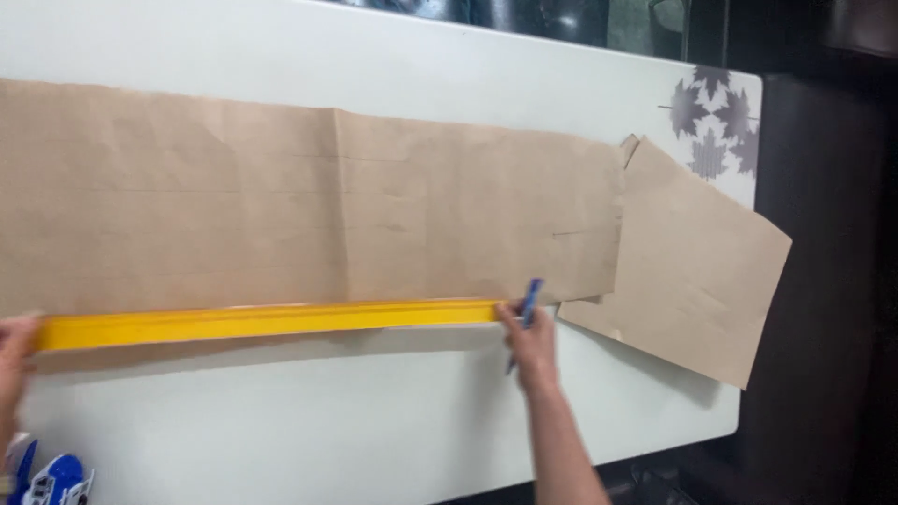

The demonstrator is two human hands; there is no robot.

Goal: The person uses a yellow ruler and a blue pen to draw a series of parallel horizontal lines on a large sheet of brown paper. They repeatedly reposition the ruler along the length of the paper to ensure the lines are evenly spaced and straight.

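While bare table (327, 440) lies open below it, the ruler (267, 323) runs left-right along the paper (281, 206) edge; left hand (14, 351) grips one end, right hand (531, 341), grasping a pen (529, 301), the other.

A white table (374, 430) carries 2 sheets of brown paper: a long creased sheet (281, 206) spanning most of its width, and a smaller sheet (697, 271) (turned at an angle) overhanging the right edge. A grey leaf pattern (713, 117) marks the far right corner.
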